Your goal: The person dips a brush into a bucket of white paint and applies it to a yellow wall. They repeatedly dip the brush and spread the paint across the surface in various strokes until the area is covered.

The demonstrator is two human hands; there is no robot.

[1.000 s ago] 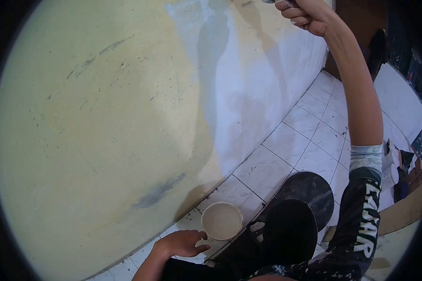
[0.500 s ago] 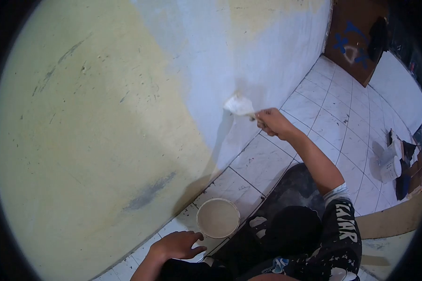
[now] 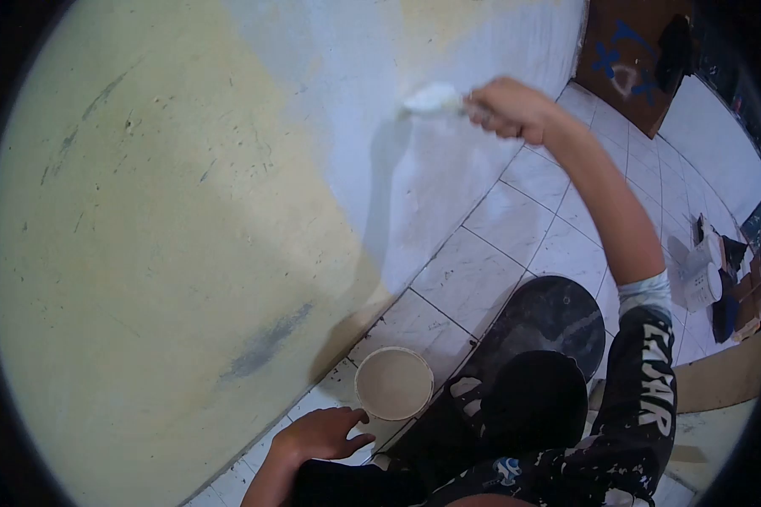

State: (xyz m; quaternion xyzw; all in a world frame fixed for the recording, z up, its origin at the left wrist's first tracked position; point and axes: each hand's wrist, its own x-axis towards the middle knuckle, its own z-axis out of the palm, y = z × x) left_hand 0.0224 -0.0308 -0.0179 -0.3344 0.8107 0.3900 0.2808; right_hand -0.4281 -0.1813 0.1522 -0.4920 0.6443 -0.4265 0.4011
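A paintbrush (image 3: 435, 99) with a broad white-coated head is gripped by its handle in my right hand (image 3: 511, 110). Its bristles lie at the white-painted part of the wall (image 3: 448, 169), with a shadow below them. My left hand (image 3: 323, 433) rests low in the view, back upward, thumb and fingers apart and nothing in it. Right beside its fingertips stands a round bucket (image 3: 394, 384) of off-white paint on the tiled floor.
Yellow wall surface (image 3: 186, 211) with grey scuffs fills the left. A dark, smeared oblong board or mat (image 3: 558, 317) lies by my knee. Farther right are a white container (image 3: 702, 283), cardboard (image 3: 748, 296) and a brown door (image 3: 634, 59) with blue marks. White floor tiles (image 3: 499, 224) run along the wall.
My right hand has carried the brush upward along the wall, and the arm is now more raised. My left hand stays beside the bucket. The view has shifted slightly.
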